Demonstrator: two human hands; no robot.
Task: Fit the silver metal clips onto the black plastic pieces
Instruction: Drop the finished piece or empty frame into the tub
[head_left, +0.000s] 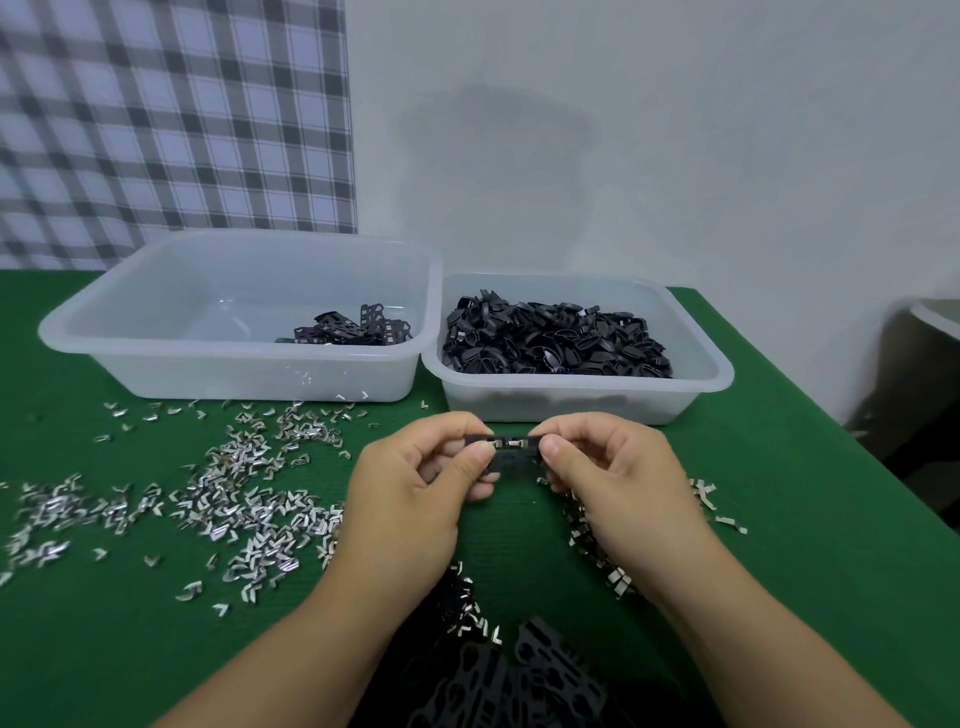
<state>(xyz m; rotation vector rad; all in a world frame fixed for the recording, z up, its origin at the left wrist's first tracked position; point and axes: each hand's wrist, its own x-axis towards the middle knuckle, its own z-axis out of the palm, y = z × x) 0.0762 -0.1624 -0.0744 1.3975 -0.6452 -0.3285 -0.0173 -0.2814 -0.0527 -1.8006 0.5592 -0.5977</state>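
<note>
Black plastic piece (511, 457) with silver clips (511, 442) is pinched between left hand (415, 483) and right hand (613, 473), just before the right-hand tub (701, 384).

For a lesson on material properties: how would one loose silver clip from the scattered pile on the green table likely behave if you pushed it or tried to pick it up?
The silver clips look like small thin bent metal, so each is probably light and stiff. Their angled shape suggests they would slide or snag on the green table rather than roll. The shiny surface and small size may make them fiddly to pinch.
</note>
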